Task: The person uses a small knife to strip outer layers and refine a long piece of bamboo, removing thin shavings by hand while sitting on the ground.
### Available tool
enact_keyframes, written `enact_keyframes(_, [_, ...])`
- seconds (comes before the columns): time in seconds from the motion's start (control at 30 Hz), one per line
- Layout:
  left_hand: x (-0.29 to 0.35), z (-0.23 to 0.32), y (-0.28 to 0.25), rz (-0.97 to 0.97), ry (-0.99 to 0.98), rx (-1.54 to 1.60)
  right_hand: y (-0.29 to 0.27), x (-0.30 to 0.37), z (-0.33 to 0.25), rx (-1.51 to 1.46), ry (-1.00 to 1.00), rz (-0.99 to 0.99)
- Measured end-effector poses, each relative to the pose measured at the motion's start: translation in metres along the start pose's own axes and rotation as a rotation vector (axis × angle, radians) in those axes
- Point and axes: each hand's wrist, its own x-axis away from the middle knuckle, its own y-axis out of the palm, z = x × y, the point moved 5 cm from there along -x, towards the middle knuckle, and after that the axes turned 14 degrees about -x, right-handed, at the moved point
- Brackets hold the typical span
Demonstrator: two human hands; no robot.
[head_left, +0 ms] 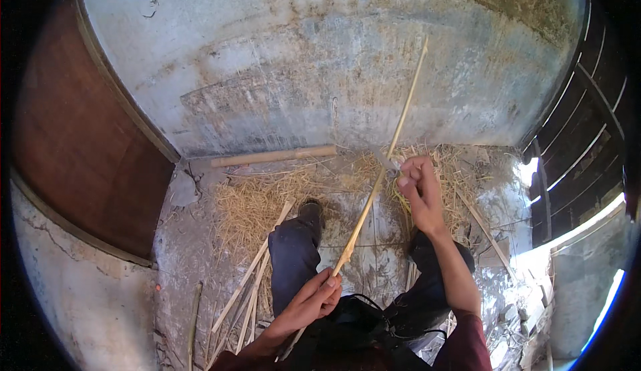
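Observation:
A long, thin yellow bamboo strip (370, 201) runs slantwise from my lap up toward the wall, with knobby joints along it. Near its lower end my left hand (314, 302) is closed around it, and a short tail of the strip comes out below the fist. Farther up, my right hand (422, 191) is closed on a small knife (386, 161) whose grey blade lies across the strip. The knife's handle is mostly hidden by my fingers.
Straw-like shavings (257, 201) cover the floor around my feet. Several cut strips (250, 291) lie by my left leg, another strip (484, 227) to the right. A thick bamboo pole (274, 156) rests along the stained wall (300, 71). A brown door (87, 131) stands left, dark slats (581, 131) right.

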Motion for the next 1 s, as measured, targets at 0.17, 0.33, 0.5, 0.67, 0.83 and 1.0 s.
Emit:
enact_keyframes(0.17, [-0.005,0.012,-0.002,0.040,0.037,0.104,0.006,0.023,0.002,0.106,-0.136,-0.073])
enact_keyframes(0.33, [-0.008,0.026,-0.003,0.083,0.054,0.103,0.018,0.036,0.003,0.115,-0.166,-0.183])
enact_keyframes(0.5, [-0.008,0.027,0.002,0.152,0.076,0.046,0.038,0.043,-0.007,0.147,-0.248,-0.257])
enact_keyframes(0.67, [-0.010,0.029,-0.003,0.300,0.156,-0.246,0.043,0.044,-0.007,0.142,-0.325,-0.299])
enact_keyframes(0.83, [-0.009,0.037,-0.006,0.404,0.169,-0.416,0.045,0.043,-0.008,0.103,-0.249,-0.328])
enact_keyframes(1.0, [-0.008,0.043,-0.001,0.439,0.183,-0.516,0.047,0.042,-0.010,0.057,-0.259,-0.334])
